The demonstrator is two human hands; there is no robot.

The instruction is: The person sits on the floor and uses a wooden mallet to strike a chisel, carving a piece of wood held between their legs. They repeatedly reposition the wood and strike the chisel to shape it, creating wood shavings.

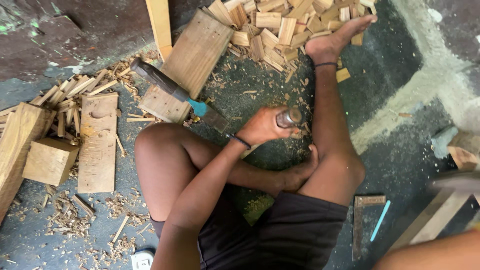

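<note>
Wooden offcuts (280, 25) heaped beyond an outstretched foot (335, 42); flat plank (192, 62) lying on grey floor (400, 150). Left hand (265, 127) wrapped tight round a metal-capped handle (290, 118), held above the crossed legs. Hatchet (172, 90) with blue collar rested against the plank, just beside that fist. Right hand out of sight; grip impossible to tell. Wood block (50, 160) at far left.

Tool handle (289, 118) is gripped in left hand (264, 126), end protruding right of fingers. Hatchet (175, 92) is laid just left of & beyond knuckles, head nearest wrist, on plank (192, 60). Pile of cut blocks (280, 25) is heaped well beyond fingers. Flat board (98, 145) & cube block (49, 161) are placed far left. Try square (361, 220) is set to lower right, nr shorts.
</note>
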